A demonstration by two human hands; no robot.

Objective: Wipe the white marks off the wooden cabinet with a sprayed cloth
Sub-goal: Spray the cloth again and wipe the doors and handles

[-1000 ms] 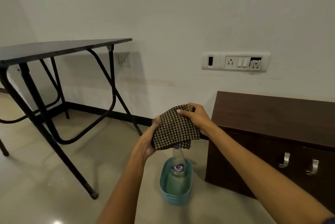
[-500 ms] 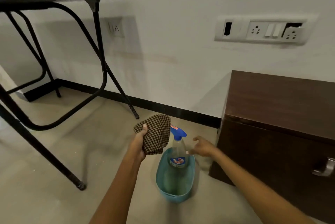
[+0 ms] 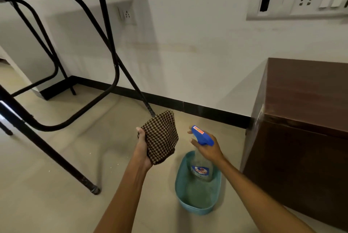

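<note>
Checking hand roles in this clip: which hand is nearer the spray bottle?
Right. The right hand holds the spray bottle by its neck; the left hand holds the checked cloth to the bottle's left, not touching it.

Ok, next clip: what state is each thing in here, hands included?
checked cloth: folded, held up off the floor.
left hand: grips the cloth's edge.
spray bottle: upright, base inside the tub.
right hand: grips the bottle's neck.
teal tub: on the floor beside the cabinet.
wooden cabinet: pale scuffs at its near top corner.
folding table: standing, legs open.
</note>
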